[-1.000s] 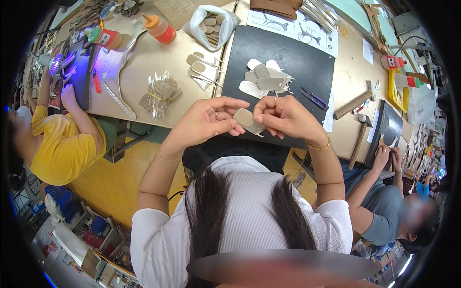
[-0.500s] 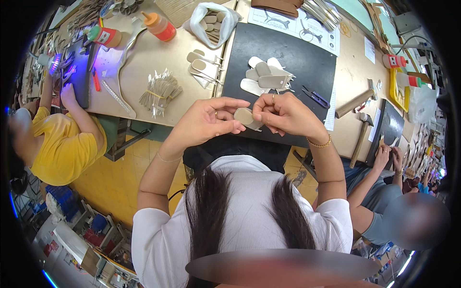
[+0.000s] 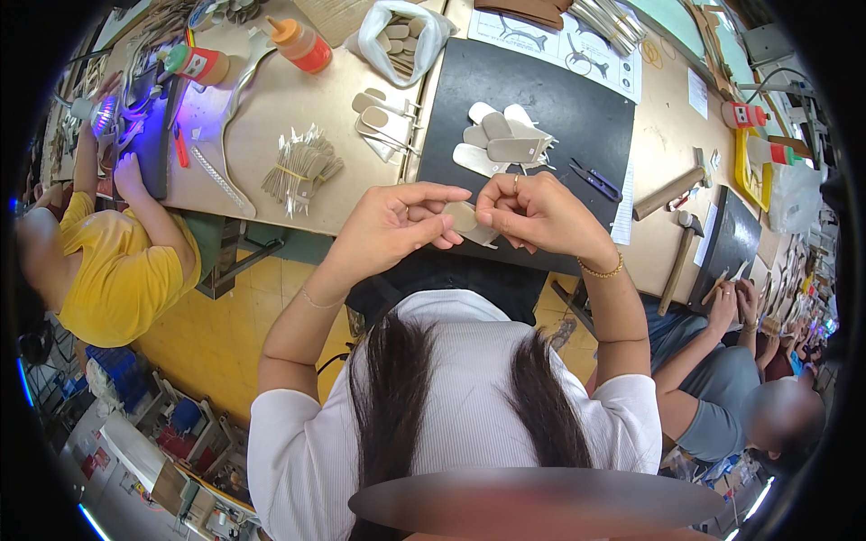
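Between my two hands is a small beige leather tab with a rounded end, held above the near edge of the black mat. My left hand pinches its left side between thumb and fingers. The fingers of my right hand are closed on its right side. Beyond them on the mat lies a loose pile of similar rounded tabs, pale and grey-beige. Purple-handled thread snips rest to the right of the pile.
Left of the mat are a few more tabs, a banded bundle of strips, a plastic bag of tabs and an orange-capped bottle. Hammers lie at right. A co-worker in yellow sits left, another in grey-blue right.
My hands stay in nearly the same place, with the tab turned slightly between the fingers. The co-worker on the right has shifted their head.
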Demonstrator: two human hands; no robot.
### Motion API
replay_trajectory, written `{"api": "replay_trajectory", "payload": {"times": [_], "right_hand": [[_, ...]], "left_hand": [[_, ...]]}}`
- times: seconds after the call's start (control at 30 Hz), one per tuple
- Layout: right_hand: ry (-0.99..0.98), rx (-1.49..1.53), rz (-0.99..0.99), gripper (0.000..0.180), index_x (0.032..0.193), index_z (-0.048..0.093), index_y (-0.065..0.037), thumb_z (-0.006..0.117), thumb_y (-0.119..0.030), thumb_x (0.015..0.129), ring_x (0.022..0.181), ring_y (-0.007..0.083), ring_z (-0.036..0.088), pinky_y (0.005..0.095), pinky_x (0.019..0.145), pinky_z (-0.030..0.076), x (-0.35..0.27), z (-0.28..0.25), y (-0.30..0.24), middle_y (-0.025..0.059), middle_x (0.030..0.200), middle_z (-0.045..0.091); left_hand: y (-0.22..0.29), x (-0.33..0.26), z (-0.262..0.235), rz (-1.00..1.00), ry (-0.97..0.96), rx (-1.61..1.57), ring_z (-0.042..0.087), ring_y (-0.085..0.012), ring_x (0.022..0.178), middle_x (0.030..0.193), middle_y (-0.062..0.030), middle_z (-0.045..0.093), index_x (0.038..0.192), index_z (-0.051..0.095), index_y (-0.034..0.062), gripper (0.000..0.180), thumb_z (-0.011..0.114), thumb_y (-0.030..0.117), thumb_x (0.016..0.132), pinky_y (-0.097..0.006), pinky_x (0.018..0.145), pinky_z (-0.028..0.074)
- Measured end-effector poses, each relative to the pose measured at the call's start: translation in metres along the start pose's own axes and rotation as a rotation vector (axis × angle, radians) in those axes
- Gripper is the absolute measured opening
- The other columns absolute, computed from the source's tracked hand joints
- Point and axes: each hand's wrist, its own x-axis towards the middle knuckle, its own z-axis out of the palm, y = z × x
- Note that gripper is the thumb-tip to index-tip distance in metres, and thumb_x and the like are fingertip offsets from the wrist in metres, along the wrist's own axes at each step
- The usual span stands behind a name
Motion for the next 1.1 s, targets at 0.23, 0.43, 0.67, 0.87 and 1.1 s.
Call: {"api": "replay_trajectory", "payload": {"times": [0.23,0.43,0.67,0.87,1.1], "right_hand": [[0.245,-0.057,-0.106,0.021,0.089,0.063,-0.004,0.077,-0.018,0.082,0.062,0.003,0.048,0.0188,0.055,0.037,-0.004,-0.003,0.008,-0.0017,0.073,0.06],[0.157,0.066,-0.119,0.02,0.088,0.069,-0.003,0.078,-0.019,0.081,0.068,0.0059,0.051,0.0231,0.063,0.041,0.002,0.01,0.012,-0.0015,0.075,0.062],[0.17,0.046,-0.095,0.021,0.087,0.069,-0.001,0.076,-0.021,0.084,0.064,0.0045,0.052,0.0212,0.058,0.043,0.007,0.014,0.015,-0.002,0.068,0.061],[0.152,0.031,-0.094,0.023,0.086,0.067,0.001,0.074,-0.021,0.085,0.063,0.0042,0.051,0.0209,0.058,0.043,0.015,0.017,0.012,-0.0013,0.068,0.059],[0.407,-0.25,-0.249,0.034,0.102,0.067,-0.001,0.078,-0.024,0.079,0.073,0.0155,0.063,0.0286,0.068,0.049,0.049,0.004,-0.007,0.0074,0.087,0.067]], "left_hand": [[-0.006,0.001,0.001,0.082,0.023,-0.06,0.069,-0.0165,0.08,0.089,-0.0094,0.065,0.127,0.054,-0.0051,0.036,0.059,-0.003,0.091,-0.025,0.071,0.057],[-0.006,0.002,0.003,0.077,0.014,-0.071,0.069,-0.0173,0.082,0.088,-0.0087,0.062,0.133,0.047,-0.0032,0.044,0.057,-0.006,0.091,-0.025,0.071,0.058],[-0.005,0.0,0.004,0.081,0.033,-0.106,0.069,-0.017,0.082,0.087,-0.0076,0.061,0.134,0.045,-0.0023,0.046,0.057,-0.007,0.09,-0.025,0.071,0.057],[-0.011,0.002,0.005,0.141,0.111,-0.146,0.067,-0.0142,0.075,0.084,-0.0065,0.06,0.13,0.045,-0.001,0.044,0.059,-0.007,0.088,-0.023,0.064,0.054],[-0.01,0.026,-0.045,0.118,0.282,0.0,0.065,-0.0117,0.069,0.08,-0.0055,0.061,0.126,0.049,-0.0005,0.041,0.061,-0.003,0.086,-0.022,0.062,0.051]]}}
